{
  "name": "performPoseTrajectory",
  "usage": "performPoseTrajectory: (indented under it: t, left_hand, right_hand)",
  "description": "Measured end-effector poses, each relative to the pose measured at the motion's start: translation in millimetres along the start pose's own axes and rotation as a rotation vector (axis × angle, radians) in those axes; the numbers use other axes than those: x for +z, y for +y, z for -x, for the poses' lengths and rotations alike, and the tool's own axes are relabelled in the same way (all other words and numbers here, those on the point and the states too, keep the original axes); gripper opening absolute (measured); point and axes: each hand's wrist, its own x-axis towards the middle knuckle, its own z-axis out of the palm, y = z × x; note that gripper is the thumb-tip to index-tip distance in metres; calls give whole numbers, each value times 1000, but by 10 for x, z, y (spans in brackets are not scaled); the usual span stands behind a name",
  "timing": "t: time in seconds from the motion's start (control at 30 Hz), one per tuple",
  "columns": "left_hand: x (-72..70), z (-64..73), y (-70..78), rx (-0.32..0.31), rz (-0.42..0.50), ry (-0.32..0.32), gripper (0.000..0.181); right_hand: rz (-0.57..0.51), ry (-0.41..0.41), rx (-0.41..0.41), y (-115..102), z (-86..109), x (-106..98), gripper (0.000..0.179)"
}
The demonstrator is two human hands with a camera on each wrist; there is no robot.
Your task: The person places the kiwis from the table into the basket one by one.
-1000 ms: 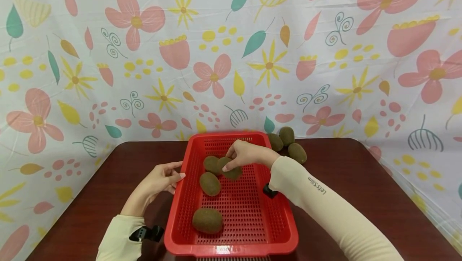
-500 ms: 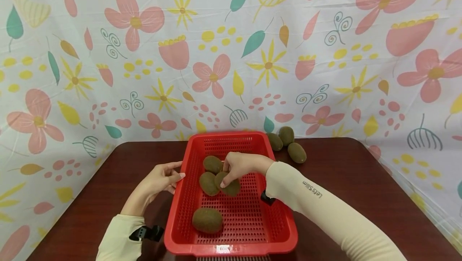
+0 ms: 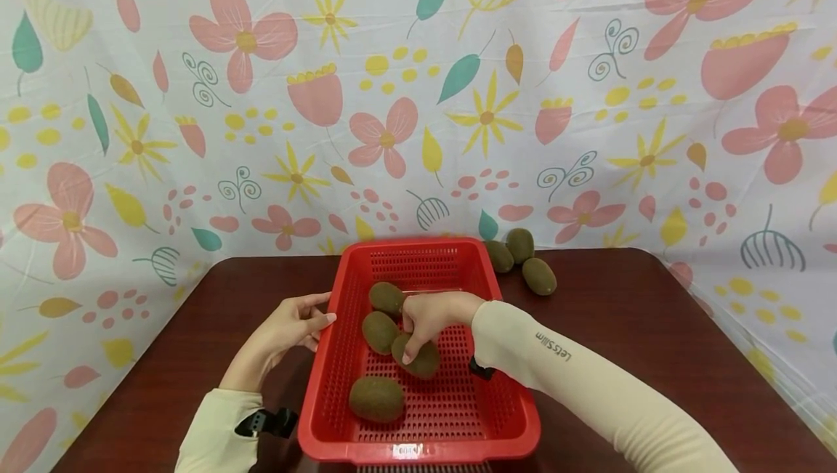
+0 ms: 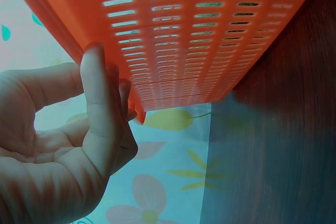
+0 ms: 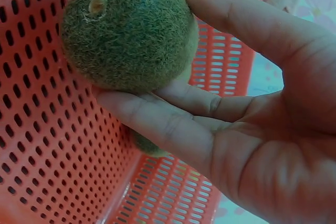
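Note:
My right hand [image 3: 429, 319] pinches a fuzzy brown kiwi [image 3: 417, 357] inside the red plastic basket [image 3: 418, 453]. In the right wrist view the thumb is on one side of this kiwi [image 5: 128, 35] and fingers on the other, its stem end showing. To its left lie another kiwi [image 3: 379, 333] and, farther back, a kiwi [image 3: 386, 298] partly behind my fingers. The large kiwi [image 3: 376, 399] rests near the basket's front left. My left hand [image 3: 288, 328] holds the basket's left rim, its thumb and fingers at the edge in the left wrist view.
Behind the basket's right back corner, several kiwis sit on the dark brown table [image 3: 621, 328]: one kiwi [image 3: 539, 276] in front, another kiwi [image 3: 519, 245] behind. A flower-patterned cloth [image 3: 418, 95] hangs along the table's back edge.
My right hand has carried its kiwi toward the front of the basket, past the two kiwis on the left side. The left hand and the basket have stayed put.

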Motion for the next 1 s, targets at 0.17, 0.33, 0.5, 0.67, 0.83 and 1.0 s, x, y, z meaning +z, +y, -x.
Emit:
performPoseTrajectory:
  t: [0.17,0.33,0.5,0.67,0.83,1.0]
  left_hand:
    - [1,6,-7,6,5,-8,57]
    - [0,8,-12,11,8,-12,57]
    - [-5,5,-12,11,9,-17,58]
    - [1,8,-11,11,11,-20,58]
    - [4,13,-3,23,9,-24,58]
    - [2,18,-2,22,10,-23,58]
  right_hand:
    - [-27,-48,12,-5,-27,66,59]
    - [-52,-71,26,-17,-45,113,59]
    - [-64,-84,53,-19,-57,139,58]
    - [-59,-94,80,-21,-52,144,58]
    - [-15,-105,98,-36,-48,113,56]
    - [28,-106,129,-39,-34,51,28]
